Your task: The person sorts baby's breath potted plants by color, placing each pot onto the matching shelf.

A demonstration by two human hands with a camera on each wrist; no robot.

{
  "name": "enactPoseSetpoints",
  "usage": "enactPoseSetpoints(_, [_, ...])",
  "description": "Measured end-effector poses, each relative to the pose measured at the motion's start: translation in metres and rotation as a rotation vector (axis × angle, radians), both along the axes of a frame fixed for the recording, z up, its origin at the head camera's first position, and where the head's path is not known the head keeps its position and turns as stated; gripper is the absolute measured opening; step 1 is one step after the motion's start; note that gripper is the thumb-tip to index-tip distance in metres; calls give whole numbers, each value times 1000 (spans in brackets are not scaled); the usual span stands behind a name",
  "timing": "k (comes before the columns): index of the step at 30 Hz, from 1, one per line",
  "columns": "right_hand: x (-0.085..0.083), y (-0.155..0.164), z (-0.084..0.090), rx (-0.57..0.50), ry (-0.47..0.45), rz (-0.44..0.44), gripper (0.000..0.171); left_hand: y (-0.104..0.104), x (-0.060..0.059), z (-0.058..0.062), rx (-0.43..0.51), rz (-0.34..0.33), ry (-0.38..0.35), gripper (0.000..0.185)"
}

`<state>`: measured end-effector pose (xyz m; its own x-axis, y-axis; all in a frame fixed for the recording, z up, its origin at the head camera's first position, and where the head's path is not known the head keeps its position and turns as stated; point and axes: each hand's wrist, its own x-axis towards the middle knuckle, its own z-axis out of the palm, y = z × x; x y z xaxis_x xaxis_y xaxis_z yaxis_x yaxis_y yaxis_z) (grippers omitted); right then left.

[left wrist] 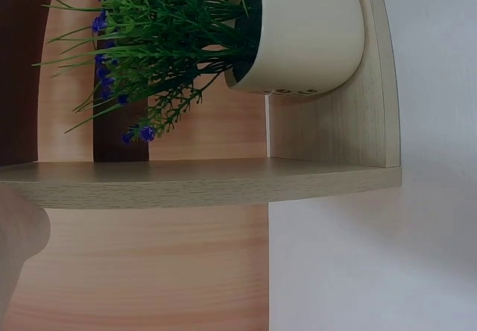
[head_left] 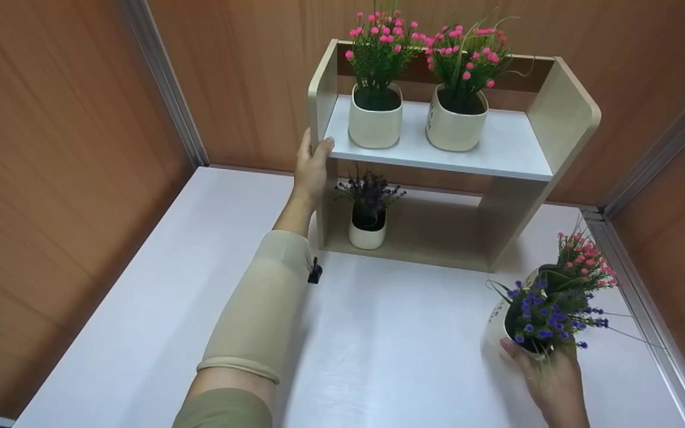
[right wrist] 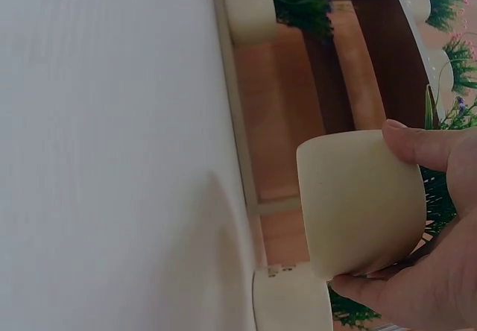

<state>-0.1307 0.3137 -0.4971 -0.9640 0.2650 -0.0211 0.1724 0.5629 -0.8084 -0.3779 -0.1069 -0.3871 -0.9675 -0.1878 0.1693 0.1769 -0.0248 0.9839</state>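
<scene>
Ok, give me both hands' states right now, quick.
Left hand: grips the left side panel of the beige wooden two-tier shelf.
Right hand: holds the cream round pot of purple flowers.

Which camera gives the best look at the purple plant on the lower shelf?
The left wrist view: the purple plant fills the frame, pot and leaves sharp, though turned sideways. The head view shows it small and shaded under the shelf. The right wrist view catches it far off.
</scene>
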Motion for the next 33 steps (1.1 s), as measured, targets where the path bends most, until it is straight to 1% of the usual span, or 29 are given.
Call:
enactPoseSetpoints(4, [-9, -17, 2, 8, -2, 58, 120, 0, 0, 0, 12, -4, 5, 86])
enactPoseSetpoints(6, [-14, -26, 1, 6, 17, 85, 117, 1, 0, 0, 18, -5, 15, 85])
enactPoseSetpoints(11, [-28, -44, -4, -41, 53, 153, 111, 2, 0, 0, 16, -5, 24, 83])
enactPoseSetpoints(15, [-40, -56, -10, -77, 39, 198, 112, 1, 0, 0, 5, -3, 20, 83])
enactPoseSetpoints(18, [-49, -64, -15, -90, 69, 229, 108, 2, 1, 1, -1, -1, 27, 83])
enactPoseSetpoints(22, [-62, -71, -21, -88, 132, 275, 101, 2, 2, 1, -2, -4, 23, 85])
enactPoseSetpoints(27, [-83, -75, -26, -49, 179, 308, 96, 0, 2, 1, 0, -1, 18, 87])
enactPoseSetpoints(33, [-114, -74, -34, -101, 232, 325, 99, 0, 2, 1, 10, 8, 40, 85])
